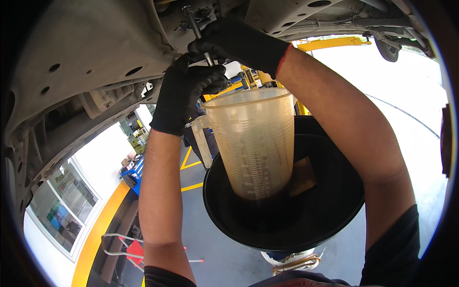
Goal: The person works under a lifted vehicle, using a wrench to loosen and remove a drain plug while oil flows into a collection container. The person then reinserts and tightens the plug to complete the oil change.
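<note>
Overhead, a slim metal wrench (pixel 195 26) slants up to the underside of a vehicle, its round head near a fitting. What the head sits on is too dark to make out. My right hand (pixel 239 45), in a black glove with a red cuff edge, is closed about the shaft. Lower down, my black-gloved left hand (pixel 184 91) has its fingers curled at the wrench's bottom end. Below both hands, a translucent measuring jug (pixel 256 138) with a handle stands in a wide black drain pan (pixel 229 225). A brownish flat piece (pixel 302 177) lies beside the jug.
The vehicle's underbody (pixel 105 43) spans the top, close above my hands. A yellow lift arm (pixel 332 43) reaches in at the upper right. The pan rests on a white stand (pixel 287 258). A red-seated metal frame (pixel 134 248) and a blue cart (pixel 135 173) stand left.
</note>
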Tool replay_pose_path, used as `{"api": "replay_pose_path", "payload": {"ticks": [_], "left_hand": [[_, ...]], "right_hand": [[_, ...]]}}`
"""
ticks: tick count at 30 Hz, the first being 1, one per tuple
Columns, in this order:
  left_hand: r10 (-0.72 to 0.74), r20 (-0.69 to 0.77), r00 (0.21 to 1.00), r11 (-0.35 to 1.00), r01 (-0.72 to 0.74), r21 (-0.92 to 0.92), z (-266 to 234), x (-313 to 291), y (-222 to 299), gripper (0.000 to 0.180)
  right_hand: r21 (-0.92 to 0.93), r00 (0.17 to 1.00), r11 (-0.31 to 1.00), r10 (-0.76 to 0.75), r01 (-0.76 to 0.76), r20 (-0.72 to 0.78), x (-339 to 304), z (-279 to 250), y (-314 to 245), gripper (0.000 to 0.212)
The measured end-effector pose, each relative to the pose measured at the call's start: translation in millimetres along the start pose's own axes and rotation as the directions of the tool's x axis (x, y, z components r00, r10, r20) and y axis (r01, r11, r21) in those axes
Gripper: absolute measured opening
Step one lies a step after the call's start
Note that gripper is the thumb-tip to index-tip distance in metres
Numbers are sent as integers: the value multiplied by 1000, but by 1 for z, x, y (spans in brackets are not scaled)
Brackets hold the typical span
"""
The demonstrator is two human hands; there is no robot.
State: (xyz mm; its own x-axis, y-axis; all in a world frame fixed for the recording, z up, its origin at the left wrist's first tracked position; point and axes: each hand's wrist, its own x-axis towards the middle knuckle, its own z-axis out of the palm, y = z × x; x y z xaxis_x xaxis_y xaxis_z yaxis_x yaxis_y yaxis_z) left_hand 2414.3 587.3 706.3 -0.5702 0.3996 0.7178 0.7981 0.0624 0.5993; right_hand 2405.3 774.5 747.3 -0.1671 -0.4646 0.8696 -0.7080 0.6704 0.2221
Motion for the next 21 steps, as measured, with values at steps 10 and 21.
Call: {"api": "replay_pose_path", "payload": {"ticks": [10,21], "left_hand": [[17,17,1000,996,-19,89,2,1,3,42],[-18,38,999,994,14,111,6,1,5,43]], "right_hand": [[-281,993,952,-112,121,49,1,-3,0,20],[-153,992,988,54,-36,115,3,-7,-4,26]]}}
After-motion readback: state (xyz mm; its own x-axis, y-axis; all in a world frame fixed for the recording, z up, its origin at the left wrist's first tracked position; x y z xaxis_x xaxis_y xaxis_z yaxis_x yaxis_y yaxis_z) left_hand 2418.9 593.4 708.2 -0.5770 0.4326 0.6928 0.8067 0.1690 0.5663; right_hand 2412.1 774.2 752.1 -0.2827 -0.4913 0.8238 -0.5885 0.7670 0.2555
